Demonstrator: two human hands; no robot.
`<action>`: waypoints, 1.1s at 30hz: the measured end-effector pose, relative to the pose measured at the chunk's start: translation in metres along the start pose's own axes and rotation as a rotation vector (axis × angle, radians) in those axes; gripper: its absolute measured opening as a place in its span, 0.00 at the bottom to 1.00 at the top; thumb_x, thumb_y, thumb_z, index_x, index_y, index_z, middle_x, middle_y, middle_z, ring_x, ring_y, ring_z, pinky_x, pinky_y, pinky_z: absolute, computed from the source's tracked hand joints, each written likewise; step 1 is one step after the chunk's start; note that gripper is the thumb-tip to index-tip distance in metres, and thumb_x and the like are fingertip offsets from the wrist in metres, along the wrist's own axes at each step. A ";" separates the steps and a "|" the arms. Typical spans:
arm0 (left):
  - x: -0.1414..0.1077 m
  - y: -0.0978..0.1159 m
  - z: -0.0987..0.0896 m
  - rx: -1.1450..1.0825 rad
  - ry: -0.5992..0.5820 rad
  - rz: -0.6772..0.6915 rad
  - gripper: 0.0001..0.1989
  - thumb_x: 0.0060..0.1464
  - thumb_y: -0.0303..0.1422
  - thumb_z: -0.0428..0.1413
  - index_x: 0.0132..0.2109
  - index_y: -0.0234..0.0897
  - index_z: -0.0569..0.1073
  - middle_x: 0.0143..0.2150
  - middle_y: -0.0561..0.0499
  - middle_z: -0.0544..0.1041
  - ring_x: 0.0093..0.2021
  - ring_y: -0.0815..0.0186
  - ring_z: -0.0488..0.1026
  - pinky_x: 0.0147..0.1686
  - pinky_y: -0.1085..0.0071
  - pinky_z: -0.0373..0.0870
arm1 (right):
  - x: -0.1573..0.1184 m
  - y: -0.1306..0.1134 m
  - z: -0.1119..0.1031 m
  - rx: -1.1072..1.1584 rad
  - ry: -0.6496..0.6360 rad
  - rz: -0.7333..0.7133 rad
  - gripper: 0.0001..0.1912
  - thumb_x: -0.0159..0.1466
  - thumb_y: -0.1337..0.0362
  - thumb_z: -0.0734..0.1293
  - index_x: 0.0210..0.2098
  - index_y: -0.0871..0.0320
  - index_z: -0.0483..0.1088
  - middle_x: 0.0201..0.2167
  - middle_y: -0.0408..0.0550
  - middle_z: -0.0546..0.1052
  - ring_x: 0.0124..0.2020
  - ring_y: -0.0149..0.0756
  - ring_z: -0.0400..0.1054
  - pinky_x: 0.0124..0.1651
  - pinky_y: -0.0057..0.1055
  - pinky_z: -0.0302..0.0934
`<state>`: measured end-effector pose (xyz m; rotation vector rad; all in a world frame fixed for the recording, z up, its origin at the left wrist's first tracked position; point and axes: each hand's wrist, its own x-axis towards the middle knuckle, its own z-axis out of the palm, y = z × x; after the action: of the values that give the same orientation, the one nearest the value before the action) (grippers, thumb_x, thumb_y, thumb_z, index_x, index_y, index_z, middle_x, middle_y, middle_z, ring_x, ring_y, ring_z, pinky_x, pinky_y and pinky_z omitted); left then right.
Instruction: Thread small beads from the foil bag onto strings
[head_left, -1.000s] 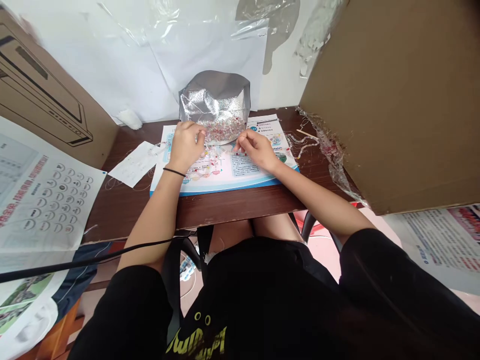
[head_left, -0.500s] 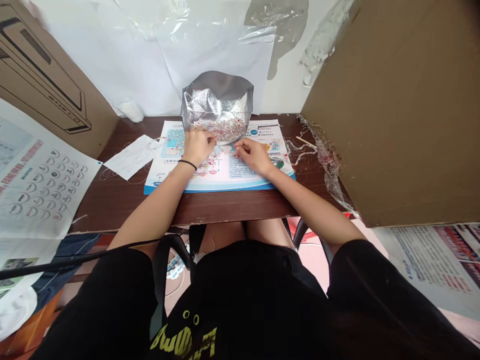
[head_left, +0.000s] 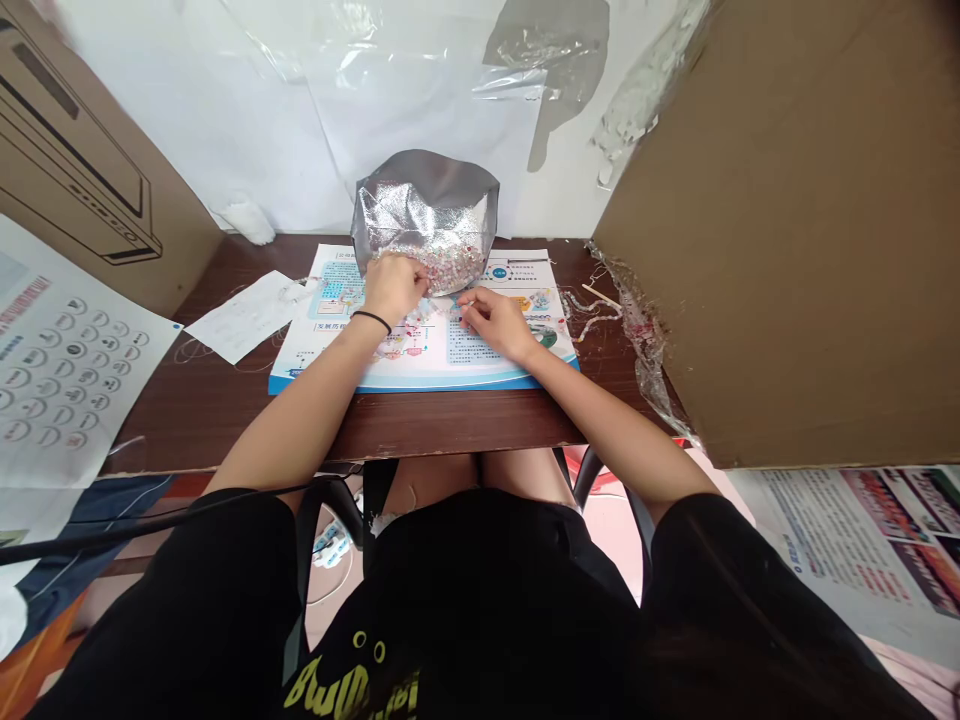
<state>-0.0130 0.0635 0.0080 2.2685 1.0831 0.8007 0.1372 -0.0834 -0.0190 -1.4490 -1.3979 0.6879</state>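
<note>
By a crinkled, silvery pouch (head_left: 427, 215) of tiny beads (head_left: 459, 268), left hand (head_left: 394, 287) and right hand (head_left: 496, 322) curl, grasp unclear.

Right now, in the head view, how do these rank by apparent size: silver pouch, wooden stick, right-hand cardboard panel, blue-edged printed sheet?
Largest to smallest:
1. Cardboard panel
2. Printed sheet, partly covered
3. Silver pouch
4. Wooden stick

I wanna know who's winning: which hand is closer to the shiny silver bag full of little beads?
The left hand. Its fingers are at the beads in the mouth of the shiny silver bag; the right hand is just in front of the bag's right side.
</note>
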 end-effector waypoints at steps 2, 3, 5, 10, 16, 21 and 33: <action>0.000 0.001 -0.002 -0.119 0.046 -0.036 0.08 0.47 0.21 0.61 0.25 0.38 0.75 0.27 0.49 0.73 0.45 0.57 0.72 0.53 0.60 0.66 | 0.000 0.000 0.000 0.002 0.016 0.000 0.03 0.67 0.66 0.64 0.41 0.54 0.66 0.26 0.39 0.76 0.26 0.31 0.69 0.41 0.34 0.64; -0.002 0.003 -0.004 -0.200 0.071 -0.056 0.07 0.48 0.21 0.62 0.27 0.37 0.76 0.28 0.49 0.73 0.43 0.60 0.72 0.52 0.62 0.67 | 0.000 0.000 0.000 0.008 0.028 0.004 0.03 0.67 0.66 0.63 0.41 0.54 0.66 0.27 0.39 0.77 0.26 0.31 0.70 0.41 0.34 0.64; -0.009 0.012 -0.007 -0.406 0.096 -0.098 0.04 0.51 0.23 0.62 0.32 0.36 0.77 0.29 0.51 0.75 0.39 0.64 0.73 0.49 0.65 0.69 | 0.000 0.000 -0.001 0.024 0.061 0.005 0.01 0.68 0.65 0.63 0.40 0.54 0.64 0.28 0.40 0.77 0.27 0.31 0.71 0.40 0.33 0.64; -0.043 0.038 -0.004 -0.941 -0.090 -0.286 0.03 0.58 0.24 0.60 0.38 0.35 0.76 0.34 0.50 0.79 0.33 0.72 0.73 0.41 0.71 0.72 | -0.003 -0.005 -0.004 -0.093 0.167 -0.107 0.04 0.69 0.65 0.62 0.36 0.54 0.67 0.28 0.41 0.77 0.29 0.30 0.70 0.42 0.34 0.64; -0.062 0.044 0.010 -1.146 -0.181 -0.388 0.04 0.57 0.21 0.60 0.37 0.34 0.75 0.33 0.51 0.79 0.32 0.75 0.74 0.41 0.75 0.73 | -0.009 -0.015 -0.007 -0.252 0.266 -0.237 0.07 0.69 0.67 0.62 0.38 0.55 0.72 0.33 0.43 0.78 0.32 0.30 0.69 0.42 0.32 0.64; -0.063 0.041 0.012 -1.151 -0.278 -0.393 0.05 0.57 0.20 0.60 0.36 0.33 0.76 0.31 0.52 0.78 0.32 0.75 0.73 0.38 0.75 0.71 | -0.010 -0.015 -0.010 -0.280 0.311 -0.242 0.08 0.69 0.66 0.62 0.42 0.55 0.73 0.34 0.43 0.79 0.33 0.30 0.70 0.43 0.32 0.65; -0.063 0.043 0.010 -1.156 -0.303 -0.411 0.05 0.60 0.21 0.58 0.36 0.33 0.75 0.30 0.53 0.76 0.30 0.76 0.70 0.36 0.76 0.67 | -0.008 -0.009 -0.010 -0.366 0.236 -0.298 0.07 0.71 0.67 0.60 0.39 0.55 0.70 0.35 0.45 0.75 0.37 0.33 0.69 0.45 0.34 0.64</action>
<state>-0.0164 -0.0134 0.0100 1.0930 0.6233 0.6228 0.1410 -0.0945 -0.0089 -1.4975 -1.5602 0.0689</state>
